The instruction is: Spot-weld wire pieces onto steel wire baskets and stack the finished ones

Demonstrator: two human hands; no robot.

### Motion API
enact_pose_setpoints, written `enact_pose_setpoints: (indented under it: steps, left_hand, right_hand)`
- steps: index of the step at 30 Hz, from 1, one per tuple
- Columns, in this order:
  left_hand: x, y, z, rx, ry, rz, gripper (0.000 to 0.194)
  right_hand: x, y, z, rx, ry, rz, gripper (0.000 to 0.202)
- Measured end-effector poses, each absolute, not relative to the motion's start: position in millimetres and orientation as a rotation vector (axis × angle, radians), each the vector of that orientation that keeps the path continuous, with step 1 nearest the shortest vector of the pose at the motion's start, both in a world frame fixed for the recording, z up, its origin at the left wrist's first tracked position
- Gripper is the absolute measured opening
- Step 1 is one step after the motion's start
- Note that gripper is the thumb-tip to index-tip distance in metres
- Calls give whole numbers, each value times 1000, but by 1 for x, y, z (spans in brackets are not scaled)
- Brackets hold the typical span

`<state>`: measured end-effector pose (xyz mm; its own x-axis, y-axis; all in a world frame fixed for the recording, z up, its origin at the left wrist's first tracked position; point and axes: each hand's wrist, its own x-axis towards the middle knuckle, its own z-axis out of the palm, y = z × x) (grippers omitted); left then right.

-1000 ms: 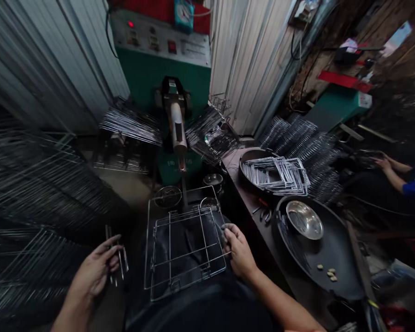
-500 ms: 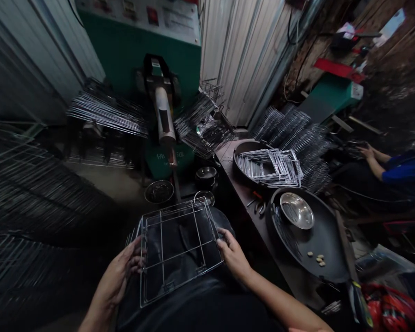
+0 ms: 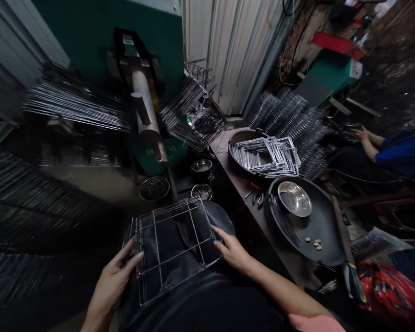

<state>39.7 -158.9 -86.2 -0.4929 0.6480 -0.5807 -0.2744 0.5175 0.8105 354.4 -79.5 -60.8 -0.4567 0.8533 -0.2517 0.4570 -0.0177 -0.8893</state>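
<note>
— Two hands on it? What's their grip?

— Both. My left hand (image 3: pixel 119 276) curls its fingers over the left edge of the wire rack (image 3: pixel 173 246); my right hand (image 3: pixel 232 249) pinches the right edge. The rack lies flat on my lap.

— Any writing?

— Pale characters on the green welding machine (image 3: pixel 148 99), too blurred to read.

— Counts?

— One steel bowl (image 3: pixel 294 198) in the black pan (image 3: pixel 327 230), three small bowls (image 3: pixel 201 167) below the machine, one co-worker's hand (image 3: pixel 361 134) at far right

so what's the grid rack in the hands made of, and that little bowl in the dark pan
Wire rack: thin bare metal rod, probably steel, bright glints along the wires. Small bowl: likely stainless steel, mirror-shiny inside. It sits in a matte black pan.
</note>
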Motion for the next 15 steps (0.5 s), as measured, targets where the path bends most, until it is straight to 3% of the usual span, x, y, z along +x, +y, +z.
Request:
enact_pose_setpoints:
  steps: [5,15]
  left_hand:
    - [36,-159,-95,354,1807,1087,73]
    - [34,-157,-92,393,1790,1043,76]
  right_hand:
    - [355,-75,-58,-1394,-2004,1435,55]
    - [355,-68,-54,-1509,-2368,1317,65]
